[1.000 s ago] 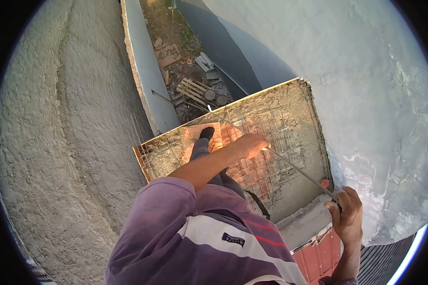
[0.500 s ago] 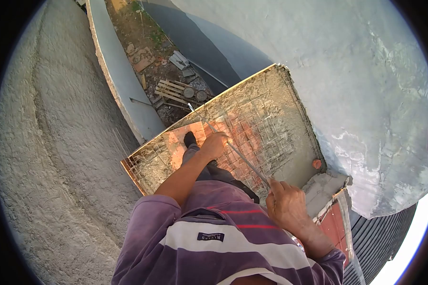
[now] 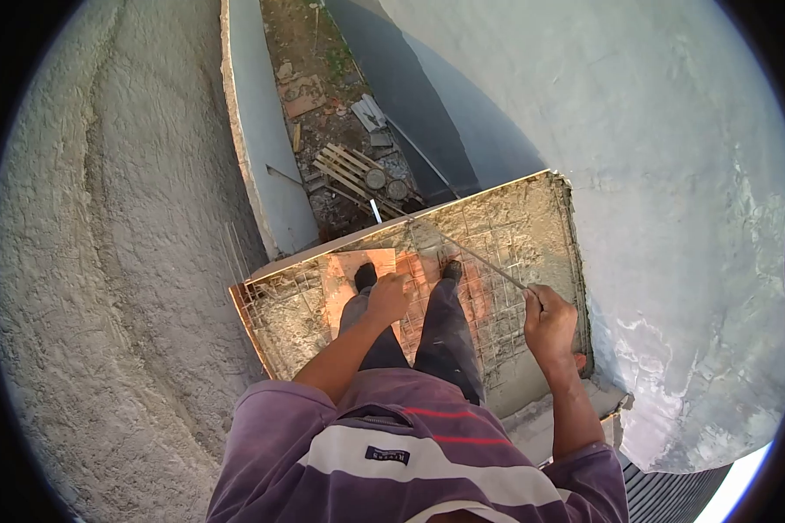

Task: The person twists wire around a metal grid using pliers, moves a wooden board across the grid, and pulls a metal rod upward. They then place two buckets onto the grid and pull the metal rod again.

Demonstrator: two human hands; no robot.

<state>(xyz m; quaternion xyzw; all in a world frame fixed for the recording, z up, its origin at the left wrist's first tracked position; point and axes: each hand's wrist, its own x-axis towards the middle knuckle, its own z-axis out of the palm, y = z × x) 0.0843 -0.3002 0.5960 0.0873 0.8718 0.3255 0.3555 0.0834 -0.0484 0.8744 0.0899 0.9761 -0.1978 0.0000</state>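
Note:
My right hand point(image 3: 550, 324) is closed round the near end of a long thin metal rod point(image 3: 484, 260). From that fist the rod slants up and left across the reinforcing mesh point(image 3: 506, 248) towards the far board edge; its far end is hard to make out. My left hand point(image 3: 390, 298) hovers above my left shoe, off the rod, its fingers loosely bent and seemingly apart with nothing visible in them. Below both hands lies a slab form with rough wet concrete point(image 3: 292, 322) among the bars. My feet stand on it, the left on an orange-brown board point(image 3: 336, 279).
A wooden form board point(image 3: 488, 193) edges the slab, with a drop beyond to ground holding pallets point(image 3: 344, 170) and rubble. A rough grey wall point(image 3: 148, 261) rises left, a smooth plastered wall point(image 3: 672, 218) right. Thin bars point(image 3: 235, 248) stick up at the left corner.
My left hand has come off the rod and moved slightly down. My right hand has risen and moved right, swinging the rod rightward. My right foot now shows on the slab.

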